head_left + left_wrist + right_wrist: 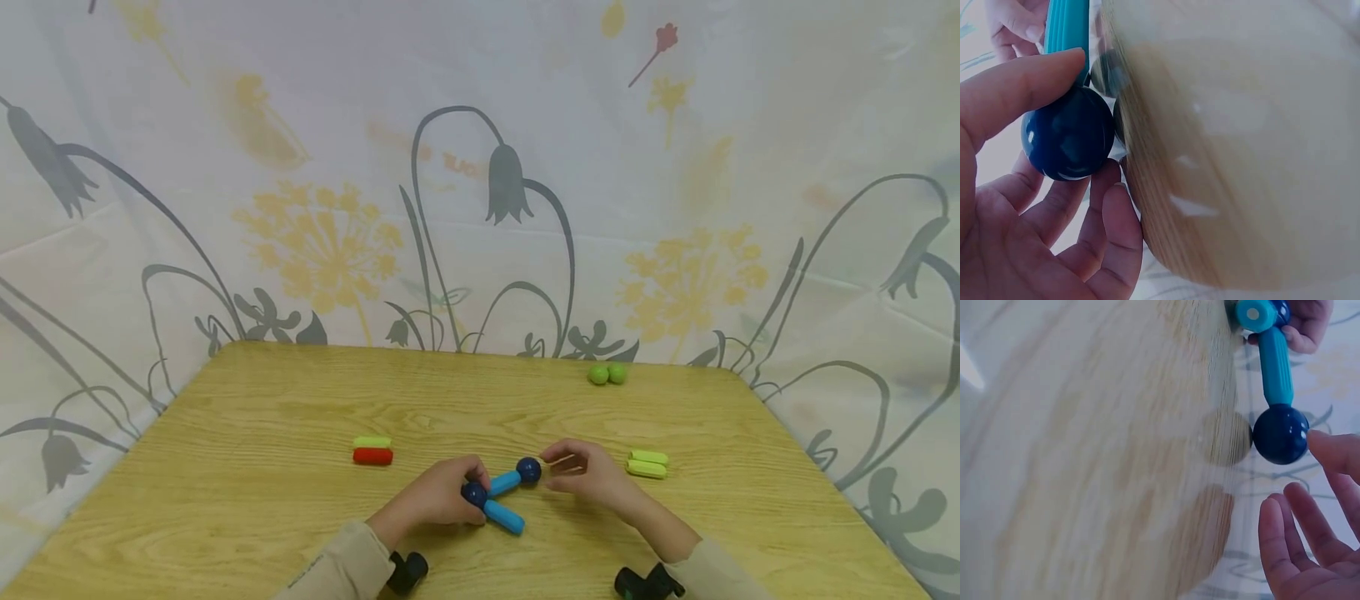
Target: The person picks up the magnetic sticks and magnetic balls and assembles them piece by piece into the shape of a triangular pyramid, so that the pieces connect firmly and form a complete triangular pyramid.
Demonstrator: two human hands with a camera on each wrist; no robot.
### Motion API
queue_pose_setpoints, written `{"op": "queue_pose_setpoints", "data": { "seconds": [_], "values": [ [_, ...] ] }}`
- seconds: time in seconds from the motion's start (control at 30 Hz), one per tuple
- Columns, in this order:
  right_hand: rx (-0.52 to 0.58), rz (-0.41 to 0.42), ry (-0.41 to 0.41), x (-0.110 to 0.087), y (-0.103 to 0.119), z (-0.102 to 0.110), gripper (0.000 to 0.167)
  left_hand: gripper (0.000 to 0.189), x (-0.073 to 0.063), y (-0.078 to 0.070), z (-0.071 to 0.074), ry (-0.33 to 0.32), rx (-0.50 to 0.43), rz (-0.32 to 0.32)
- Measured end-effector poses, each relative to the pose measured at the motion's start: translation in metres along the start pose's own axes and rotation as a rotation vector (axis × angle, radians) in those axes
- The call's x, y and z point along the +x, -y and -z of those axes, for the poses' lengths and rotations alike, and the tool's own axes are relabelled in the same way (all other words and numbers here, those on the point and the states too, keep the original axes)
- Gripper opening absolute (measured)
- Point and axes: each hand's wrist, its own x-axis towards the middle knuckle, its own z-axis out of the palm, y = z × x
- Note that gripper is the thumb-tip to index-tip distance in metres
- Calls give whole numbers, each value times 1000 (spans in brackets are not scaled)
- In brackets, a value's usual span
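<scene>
Two light blue rods branch in a V from a dark blue ball (475, 495) at the middle front of the table. My left hand (438, 497) holds that ball between thumb and fingers. The far rod (504, 483) ends in a second dark blue ball (1280, 434); the near rod (505, 517) has a bare end, with a pale dot in its tip in the right wrist view. Beside the second ball, my right hand (592, 479) has its fingers loosely spread, with the thumb tip right at the ball's edge.
On the wooden table (247, 500), a yellow-green rod (372, 442) and a red rod (372, 457) lie side by side at left. Two yellow-green rods (647, 464) lie right of my right hand. Two green balls (607, 374) sit near the back edge, before a flower-printed curtain (465, 275).
</scene>
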Motion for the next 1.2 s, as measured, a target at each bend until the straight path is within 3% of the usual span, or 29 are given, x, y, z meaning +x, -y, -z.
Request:
{"op": "queue_pose_setpoints", "data": {
  "seconds": [0.17,0.53,1.2],
  "values": [
    [13,-21,-21,-9,-1,7,33,29,1,1,-1,-3,7,-2],
    [-2,-23,-98,-24,-7,24,34,30,3,3,-2,8,-1,56],
    [-37,-121,-224,-50,-12,48,38,31,1,5,0,48,-50,20]
  ]
}}
